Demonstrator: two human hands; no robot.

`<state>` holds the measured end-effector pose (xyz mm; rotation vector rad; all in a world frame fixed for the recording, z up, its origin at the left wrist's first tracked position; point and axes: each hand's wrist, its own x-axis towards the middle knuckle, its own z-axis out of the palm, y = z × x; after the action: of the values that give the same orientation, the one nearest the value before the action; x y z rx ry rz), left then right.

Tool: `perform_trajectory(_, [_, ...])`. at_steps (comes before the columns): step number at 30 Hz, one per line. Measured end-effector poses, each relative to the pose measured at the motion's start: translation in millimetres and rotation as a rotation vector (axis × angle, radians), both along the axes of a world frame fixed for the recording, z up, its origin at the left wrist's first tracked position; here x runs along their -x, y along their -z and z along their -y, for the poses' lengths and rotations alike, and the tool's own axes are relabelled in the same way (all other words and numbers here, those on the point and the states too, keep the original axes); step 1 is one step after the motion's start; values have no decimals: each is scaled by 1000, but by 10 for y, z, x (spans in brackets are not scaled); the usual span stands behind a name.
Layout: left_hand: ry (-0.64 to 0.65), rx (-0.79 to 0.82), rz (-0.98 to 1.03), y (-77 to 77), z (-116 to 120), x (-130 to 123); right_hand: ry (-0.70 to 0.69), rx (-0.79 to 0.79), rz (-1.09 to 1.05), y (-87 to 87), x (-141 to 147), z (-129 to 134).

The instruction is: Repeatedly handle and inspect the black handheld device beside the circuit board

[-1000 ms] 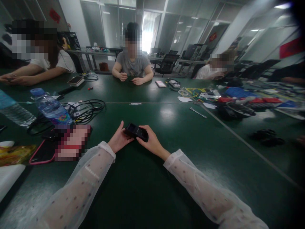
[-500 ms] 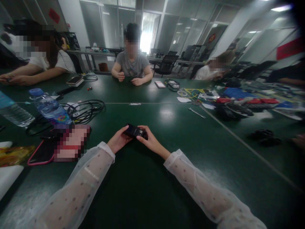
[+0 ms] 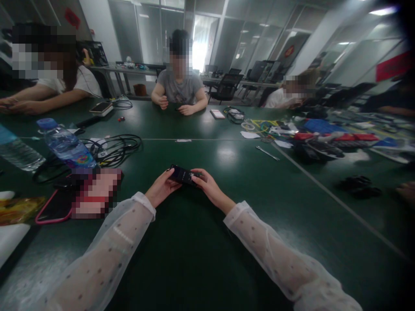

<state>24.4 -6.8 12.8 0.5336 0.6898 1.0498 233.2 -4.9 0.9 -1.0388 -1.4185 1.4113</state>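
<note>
A small black handheld device (image 3: 182, 174) with a dark screen and pale markings is held between my two hands, just above the green table. My left hand (image 3: 161, 189) grips its left end, thumb on the top face near the screen. At the other end, my right hand (image 3: 210, 186) is closed round the device, its thumb lying over the marked part. Some fingers of both hands are hidden beneath or behind it. Sheer white dotted sleeves cover both forearms.
To the left are a water bottle (image 3: 66, 144), coiled black cables (image 3: 121, 144) and a red-edged phone (image 3: 55, 207). A wrench (image 3: 267, 153) lies to the right, near a heap of cables and parts (image 3: 330, 138). A person in grey (image 3: 180, 88) sits opposite; others sit at both sides.
My right hand has shifted slightly right along the device, uncovering more of its top face, and its thumb has moved onto the marked part. My left hand keeps its grip.
</note>
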Motion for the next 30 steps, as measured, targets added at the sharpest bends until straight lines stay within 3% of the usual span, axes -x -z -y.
perform_trajectory(10, [45,-53,-31,71,-21,14,18,49,-56,-66,-4,-1])
perform_trajectory(18, [88,30,54,50,-12,0,-16,41,-25,-40,-18,-10])
perform_trajectory(23, [55,78,83,28,-11,9,-33,-89,100,4,17,0])
perform_trajectory(30, [73,85,-3,23,2,3,41,-405,325,-24,74,94])
